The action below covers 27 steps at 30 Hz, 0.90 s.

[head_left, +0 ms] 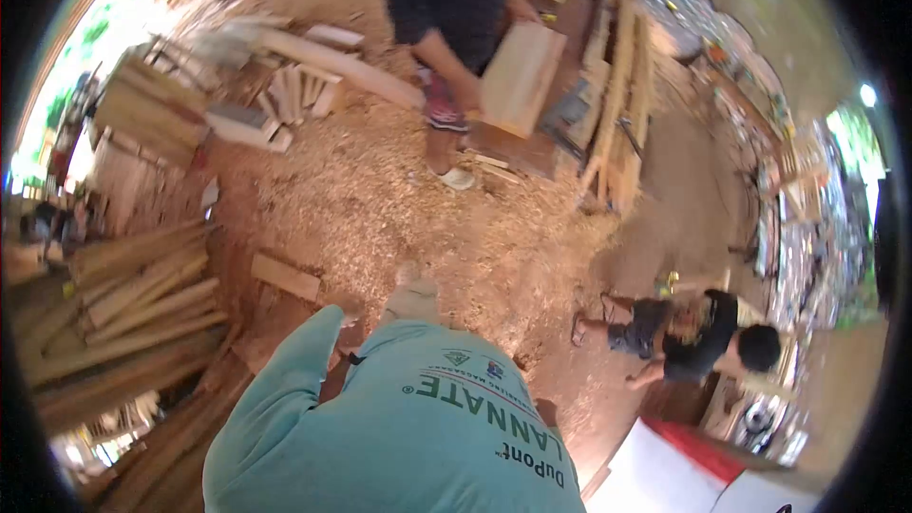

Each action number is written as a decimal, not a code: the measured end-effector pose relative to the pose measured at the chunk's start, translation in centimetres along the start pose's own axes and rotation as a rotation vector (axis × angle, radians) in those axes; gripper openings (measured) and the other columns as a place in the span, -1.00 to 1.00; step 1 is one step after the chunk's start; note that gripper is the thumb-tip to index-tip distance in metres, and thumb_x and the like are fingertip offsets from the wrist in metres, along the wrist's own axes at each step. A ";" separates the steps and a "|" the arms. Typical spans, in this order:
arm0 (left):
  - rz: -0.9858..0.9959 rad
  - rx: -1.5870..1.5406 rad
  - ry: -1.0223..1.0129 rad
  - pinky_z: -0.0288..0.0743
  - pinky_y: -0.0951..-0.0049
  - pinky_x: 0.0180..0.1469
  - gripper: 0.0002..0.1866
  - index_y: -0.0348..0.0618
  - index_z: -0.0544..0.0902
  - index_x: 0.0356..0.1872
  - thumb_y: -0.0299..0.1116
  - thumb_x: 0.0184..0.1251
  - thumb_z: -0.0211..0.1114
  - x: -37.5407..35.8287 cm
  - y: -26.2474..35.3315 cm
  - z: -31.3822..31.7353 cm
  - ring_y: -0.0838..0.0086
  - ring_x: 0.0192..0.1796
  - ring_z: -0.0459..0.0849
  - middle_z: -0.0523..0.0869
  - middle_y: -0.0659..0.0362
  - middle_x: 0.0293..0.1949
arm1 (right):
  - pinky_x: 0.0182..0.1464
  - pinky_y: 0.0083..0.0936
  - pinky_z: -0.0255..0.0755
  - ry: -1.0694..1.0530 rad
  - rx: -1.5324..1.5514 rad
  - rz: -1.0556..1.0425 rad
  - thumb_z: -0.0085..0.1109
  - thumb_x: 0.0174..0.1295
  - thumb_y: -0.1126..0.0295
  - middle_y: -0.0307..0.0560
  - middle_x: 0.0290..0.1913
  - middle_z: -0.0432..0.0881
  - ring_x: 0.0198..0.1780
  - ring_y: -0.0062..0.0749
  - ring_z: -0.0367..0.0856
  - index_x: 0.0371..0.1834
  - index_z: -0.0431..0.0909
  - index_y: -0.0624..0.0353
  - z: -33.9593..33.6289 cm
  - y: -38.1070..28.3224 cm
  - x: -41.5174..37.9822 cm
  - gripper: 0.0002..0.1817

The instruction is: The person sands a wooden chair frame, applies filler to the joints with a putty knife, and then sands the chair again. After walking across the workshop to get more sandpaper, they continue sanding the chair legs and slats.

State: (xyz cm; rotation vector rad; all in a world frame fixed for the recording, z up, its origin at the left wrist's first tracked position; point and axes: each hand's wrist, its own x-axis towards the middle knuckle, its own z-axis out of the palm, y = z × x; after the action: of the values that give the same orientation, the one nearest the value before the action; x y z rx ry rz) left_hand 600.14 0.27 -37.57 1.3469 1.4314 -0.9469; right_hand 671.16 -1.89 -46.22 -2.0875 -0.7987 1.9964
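Observation:
A teal sleeve reaches forward at the lower left, and my left hand (350,308) shows small and blurred at its cuff, above the shavings. Its fingers cannot be made out. Of my right hand (546,409) only a small skin-coloured patch shows beside the right edge of my teal shirt (408,427); the fingers are hidden. To the left of my left hand, a short flat board (286,276) lies on the ground. My lower leg or foot (410,296) shows just ahead of the shirt.
Ahead, a person in dark clothes (446,9) bends with a hand by a thick wooden block (521,78). Long planks (622,104) lie right of it. Another person (698,332) is at the right. Stacked timber (142,304) lies left; wood shavings (380,199) cover the ground.

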 end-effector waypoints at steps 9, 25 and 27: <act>-0.015 -0.432 0.579 0.64 0.08 0.17 -0.61 0.01 0.75 0.13 -0.21 0.28 0.35 -2.5 -10.5 -1.0 0.04 0.10 0.76 0.78 0.04 0.13 | -0.65 -0.46 0.22 -0.156 0.001 0.200 0.04 0.45 0.15 -0.26 -0.50 0.51 -0.62 -0.39 0.44 -0.33 0.47 -0.04 9.9 -21.8 11.1 -0.78; -0.379 -0.951 0.567 0.68 0.14 -0.29 -0.82 -0.06 0.74 -0.19 -0.28 0.48 0.20 4.0 -37.0 11.0 0.21 -0.24 0.77 0.78 0.05 -0.27 | -0.29 -0.30 0.67 -0.513 -1.246 -0.872 0.34 0.27 0.34 -0.02 -0.21 0.73 -0.23 -0.22 0.76 0.10 0.61 0.19 57.4 -61.6 20.1 -0.65; -0.370 -1.829 0.456 0.61 0.17 -0.39 -0.81 -0.06 0.67 -0.23 -0.25 0.50 0.15 5.0 -34.9 9.0 0.26 -0.33 0.72 0.73 0.10 -0.34 | -0.36 -0.34 0.60 -0.398 -1.049 -0.615 0.34 0.28 0.31 -0.05 -0.26 0.71 -0.30 -0.27 0.72 0.10 0.58 0.20 61.9 -66.2 19.5 -0.63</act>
State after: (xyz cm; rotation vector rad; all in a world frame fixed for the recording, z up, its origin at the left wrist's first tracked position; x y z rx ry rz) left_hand 566.65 -10.49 -46.90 -0.1522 1.9438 0.6410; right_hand 593.11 47.66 -40.06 -1.3589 -2.5985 1.7682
